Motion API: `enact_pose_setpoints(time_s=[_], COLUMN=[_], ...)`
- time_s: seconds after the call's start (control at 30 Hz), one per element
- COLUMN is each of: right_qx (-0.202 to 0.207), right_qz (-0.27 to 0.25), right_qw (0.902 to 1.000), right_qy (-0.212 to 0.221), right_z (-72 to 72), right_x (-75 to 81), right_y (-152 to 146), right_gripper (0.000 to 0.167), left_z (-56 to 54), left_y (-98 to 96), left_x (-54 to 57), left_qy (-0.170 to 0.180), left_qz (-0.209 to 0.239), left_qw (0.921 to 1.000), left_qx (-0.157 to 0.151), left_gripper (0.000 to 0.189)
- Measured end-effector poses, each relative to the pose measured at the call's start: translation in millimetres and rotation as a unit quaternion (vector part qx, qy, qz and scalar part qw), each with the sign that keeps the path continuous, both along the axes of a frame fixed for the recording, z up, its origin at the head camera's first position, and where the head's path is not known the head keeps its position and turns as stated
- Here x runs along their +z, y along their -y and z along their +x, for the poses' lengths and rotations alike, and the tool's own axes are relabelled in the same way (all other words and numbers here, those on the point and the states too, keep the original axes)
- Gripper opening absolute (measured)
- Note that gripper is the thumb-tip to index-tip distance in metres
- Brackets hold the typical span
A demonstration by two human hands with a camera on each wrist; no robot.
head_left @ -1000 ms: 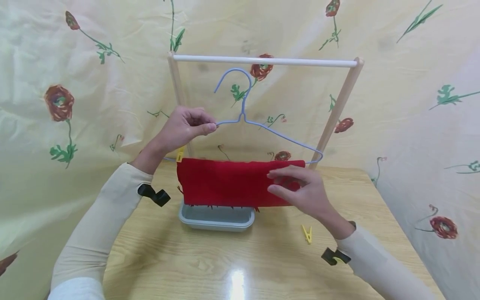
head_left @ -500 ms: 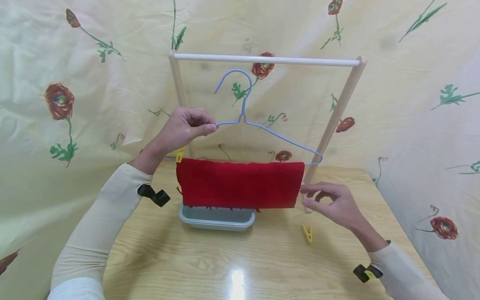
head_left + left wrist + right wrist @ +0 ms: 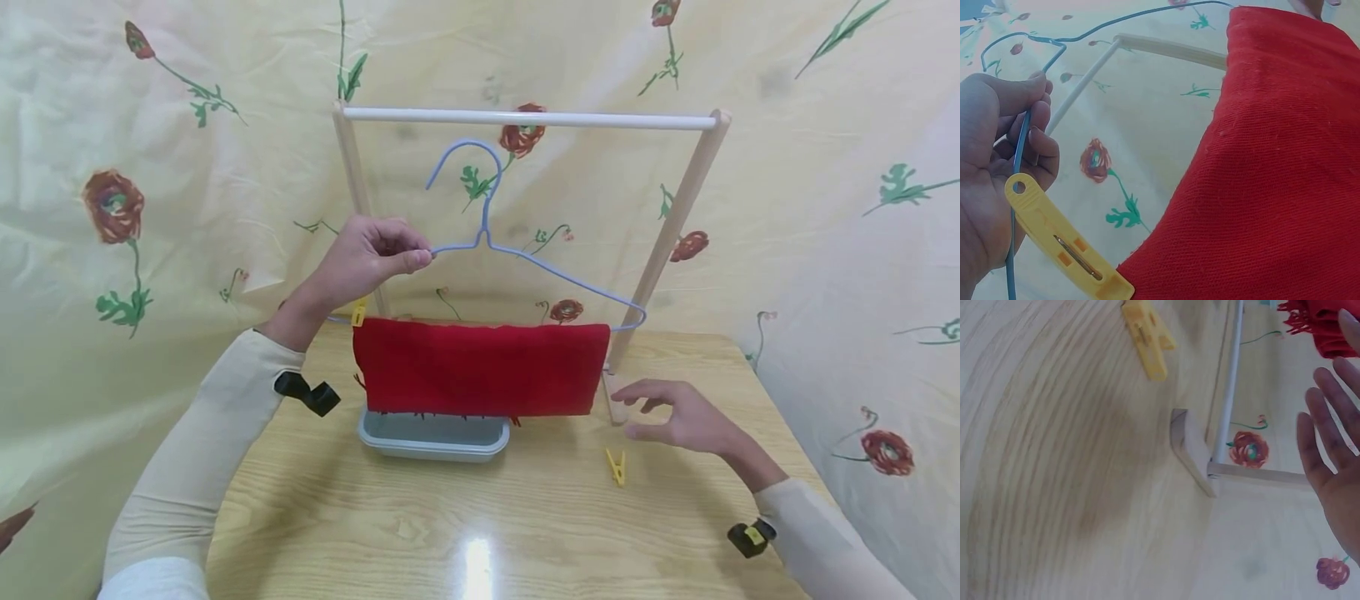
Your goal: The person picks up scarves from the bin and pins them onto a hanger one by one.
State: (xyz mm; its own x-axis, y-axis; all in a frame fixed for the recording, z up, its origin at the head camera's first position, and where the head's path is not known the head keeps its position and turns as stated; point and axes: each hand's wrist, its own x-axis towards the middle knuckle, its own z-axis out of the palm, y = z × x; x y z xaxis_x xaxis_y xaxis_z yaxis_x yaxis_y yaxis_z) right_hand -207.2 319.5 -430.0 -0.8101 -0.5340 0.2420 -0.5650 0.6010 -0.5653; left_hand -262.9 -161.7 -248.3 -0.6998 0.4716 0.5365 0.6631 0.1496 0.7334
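My left hand [image 3: 367, 257] pinches the left shoulder of a blue wire hanger [image 3: 555, 268] and holds it up, hook on top. Over the hanger's lower bar hangs a folded red scarf [image 3: 480, 367] with a short fringe along its bottom. A yellow clothespin [image 3: 1063, 234] is clipped at the scarf's left end, close below the left hand. To the right of the scarf, my right hand [image 3: 678, 415] is in the air with fingers loosely bent, holding nothing. Near and below it, a second yellow clothespin [image 3: 616, 467] lies on the table.
Behind the hanger stands a rack with a white rod [image 3: 525, 118] and wooden side posts [image 3: 678, 225]. A grey-blue plastic tray [image 3: 435, 452] sits on the wooden table [image 3: 360, 533], partly under the scarf. Flower-printed cloth [image 3: 225, 183] covers the background.
My right hand has moved away from in front of the scarf, to the right and down, beyond its right edge. The left hand, hanger and scarf stay nearly still.
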Motion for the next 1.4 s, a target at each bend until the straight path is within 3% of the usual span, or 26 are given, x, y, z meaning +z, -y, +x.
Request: enact_pose_setpoints(time_s=[0.33,0.6,0.93,1.4], right_qx=[0.068,0.080,0.101,0.141], right_qz=[0.056,0.064,0.074,0.101], right_qw=[0.9925,0.9860,0.9838,0.9833], right_qy=[0.084,0.132,0.128,0.055], right_z=[-5.9,-8.2,-11.0,-16.5], right_x=[-24.3,-41.7,-51.9,-62.5], right_y=[-6.9,-7.0,-3.7,-6.7], right_gripper=[0.043,0.047,0.051,0.038], left_z=[-2.8,-1.8,-1.9,-3.1], left_y=[-1.9,-1.6,0.8,3.5], left_x=[-5.7,-7.1,-7.9,-12.1], left_qy=[-0.002,0.005,0.002,0.001], left_qz=[0.004,0.011,0.008,0.005], left_qw=[1.0000,0.9999,1.0000,1.0000], left_qx=[-0.007,-0.007,-0.002,0.000], left_gripper=[0.007,0.006,0.007,0.008])
